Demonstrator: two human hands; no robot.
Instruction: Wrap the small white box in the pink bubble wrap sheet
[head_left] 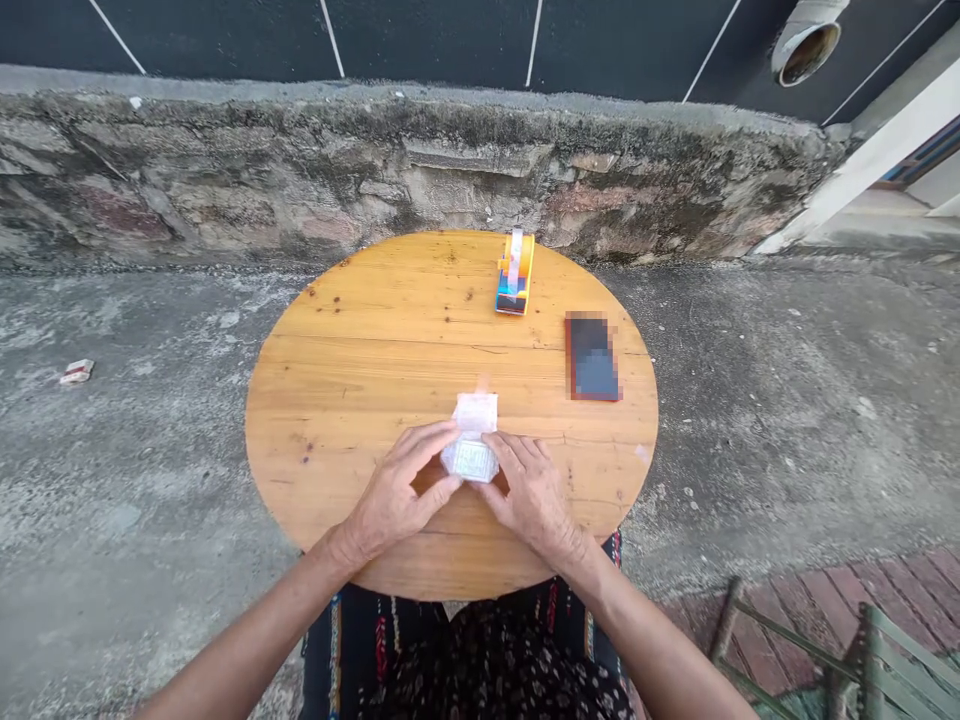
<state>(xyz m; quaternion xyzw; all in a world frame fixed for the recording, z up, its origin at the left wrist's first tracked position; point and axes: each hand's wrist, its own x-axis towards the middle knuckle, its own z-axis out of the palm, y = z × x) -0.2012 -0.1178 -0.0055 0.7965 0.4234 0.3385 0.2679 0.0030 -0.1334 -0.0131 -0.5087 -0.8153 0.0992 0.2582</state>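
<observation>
A small white packet with printed marks is near the table's front, and a pale flap or sheet stands up from its far side. Blur hides whether it is a box or folded paper. My left hand grips its left side, thumb at the near corner and fingers at the flap. On the other side, my right hand has its fingertips and thumb closed against the right edge. A faint pinkish strip shows just beyond the flap.
The oval wooden table bears a yellow and blue tape dispenser at its far edge and a dark, pixelated phone-like slab at right. A stone wall stands behind. A folding chair is at lower right.
</observation>
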